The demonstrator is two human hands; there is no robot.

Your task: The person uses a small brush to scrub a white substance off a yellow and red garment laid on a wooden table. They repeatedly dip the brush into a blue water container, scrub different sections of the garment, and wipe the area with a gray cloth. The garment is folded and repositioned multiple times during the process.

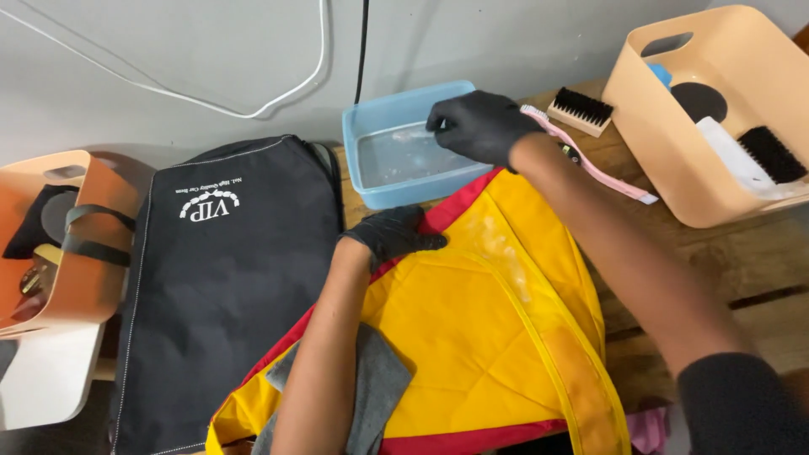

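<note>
Head view. Nearest the camera: your forearms, and under them a yellow bag (pixel 472 337) with red trim, lying flat, pale scuffed streak along its right seam. A grey cloth (pixel 379 396) lies on the bag's lower left, just beside your left arm. Your left hand (pixel 394 236), black glove, presses flat on the bag's top edge, fingers spread, holding nothing. Your right hand (pixel 476 126), black glove, is over the blue tub (pixel 404 143), fingers pinched together on a small brush (pixel 413 133) whose head sits in the water. The tub touches the bag's upper edge.

Surface: rough wooden table (pixel 742 270), planks with gaps, right side. Grey wall (pixel 211 50) behind, a white cable and a black cable running down it.

Packages: black fabric bag (pixel 227 278) left of the yellow one, flat, white printed logo near its top. Orange bin (pixel 67 244) far left, dark items inside, unclear. Peach bin (pixel 716 126) upper right with handle cutout, holding a black-bristle brush and dark round items. Wooden brush (pixel 580 109) with black bristles lies between tub and peach bin; pink long-handled brush (pixel 590 164) lies just beside it, by your right wrist.
</note>
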